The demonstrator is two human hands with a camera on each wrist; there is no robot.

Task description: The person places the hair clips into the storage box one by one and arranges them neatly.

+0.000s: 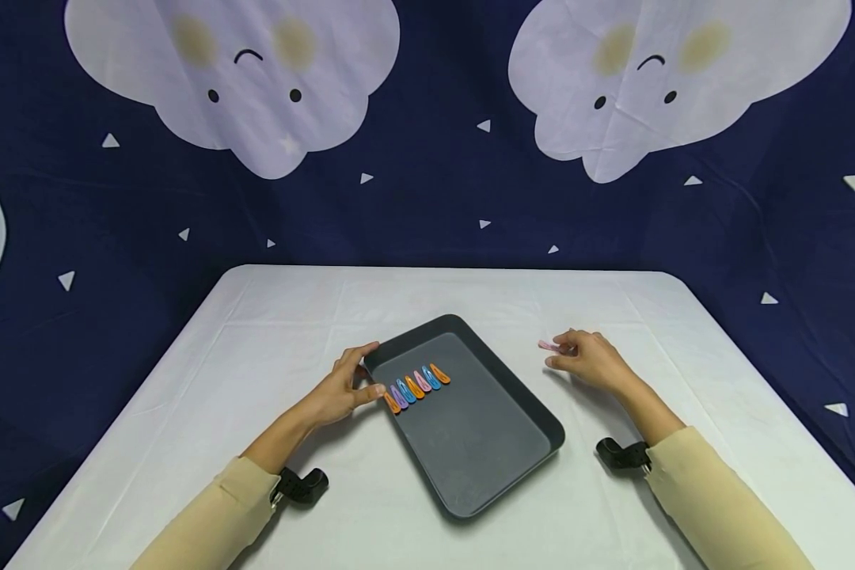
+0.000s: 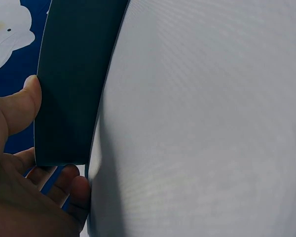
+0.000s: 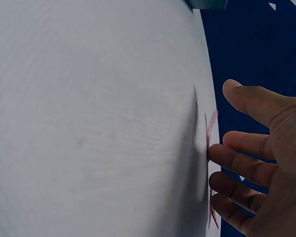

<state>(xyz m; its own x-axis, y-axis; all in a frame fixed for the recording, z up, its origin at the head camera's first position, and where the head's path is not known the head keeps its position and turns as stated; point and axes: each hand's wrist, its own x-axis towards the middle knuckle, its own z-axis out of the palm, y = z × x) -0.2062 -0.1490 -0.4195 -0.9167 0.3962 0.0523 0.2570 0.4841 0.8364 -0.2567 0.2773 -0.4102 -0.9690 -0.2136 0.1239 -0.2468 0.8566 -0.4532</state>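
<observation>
A row of several snap hair clips (image 1: 417,387), in orange, purple, blue and pink, lies along the left side of a dark grey tray (image 1: 480,455). My left hand (image 1: 340,388) grips the tray's far left corner, its thumb on the rim beside the orange end clip. In the left wrist view the fingers curl around the tray's dark wall (image 2: 76,89). To the tray's right, my right hand (image 1: 587,360) is at a pink hair clip (image 1: 547,345) on the table. The right wrist view has fingertips touching the pink clip (image 3: 213,121), with the thumb apart; red-pink pieces show below, partly hidden.
The tray sits angled on a white-covered table (image 1: 299,301). Behind it hangs a dark blue cloth (image 1: 427,206) with clouds and white triangles. Black wrist cameras (image 1: 302,484) jut out from both sleeves, close above the table.
</observation>
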